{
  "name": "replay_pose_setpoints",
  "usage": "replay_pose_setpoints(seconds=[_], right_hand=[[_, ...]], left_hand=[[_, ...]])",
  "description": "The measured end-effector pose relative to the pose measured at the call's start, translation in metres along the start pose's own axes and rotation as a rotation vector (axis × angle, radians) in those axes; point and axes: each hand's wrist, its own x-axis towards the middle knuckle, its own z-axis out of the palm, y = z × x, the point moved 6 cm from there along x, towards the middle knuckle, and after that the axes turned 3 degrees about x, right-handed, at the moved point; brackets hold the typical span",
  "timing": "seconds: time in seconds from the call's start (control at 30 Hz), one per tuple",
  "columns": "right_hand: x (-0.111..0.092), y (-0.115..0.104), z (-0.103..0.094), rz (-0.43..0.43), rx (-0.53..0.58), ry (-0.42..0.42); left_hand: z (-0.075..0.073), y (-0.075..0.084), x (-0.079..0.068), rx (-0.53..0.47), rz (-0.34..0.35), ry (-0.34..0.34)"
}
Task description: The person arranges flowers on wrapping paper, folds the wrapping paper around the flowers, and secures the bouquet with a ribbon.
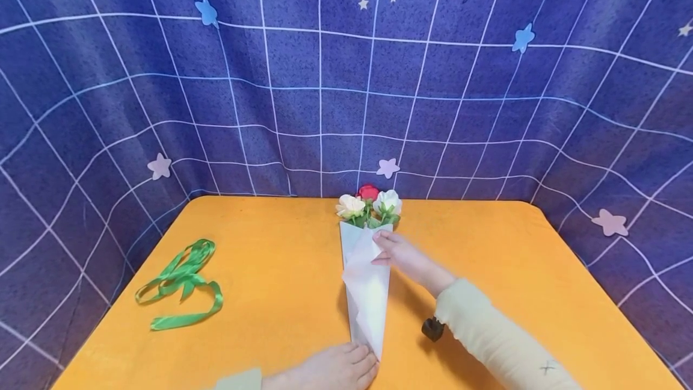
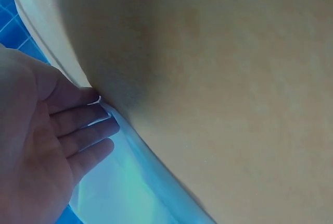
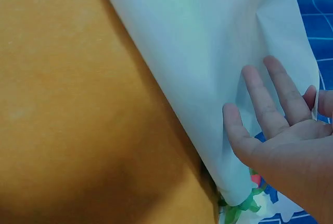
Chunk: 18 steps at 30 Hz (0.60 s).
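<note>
A bouquet of artificial-looking roses lies in a cone of white wrapping paper, the blooms toward the far table edge. A red rose sits between a cream rose and a white rose, with green leaves below. My right hand pinches the paper's edge near the cone's top between thumb and forefinger, the other fingers spread over the sheet. At the narrow near end, my left hand pinches the paper's tip between thumb and forefinger. The stems are hidden inside the wrap.
A loosely looped green ribbon lies on the left of the orange table. A small black object shows beside the right sleeve's cuff. Behind and at both sides hangs a blue gridded curtain with stars.
</note>
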Motion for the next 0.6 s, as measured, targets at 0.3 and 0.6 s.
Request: replay_pose_setpoints(seconds=[0.3,0.6], right_hand=[[-0.001,0.005,0.013,-0.109,-0.205,-0.187],[-0.015,0.007,0.029,-0.355,-0.727,-0.276]], left_hand=[[-0.002,0.000,-0.003,-0.017,-0.026,-0.021],[-0.004,-0.003,-0.002,-0.157,-0.002,-0.139]])
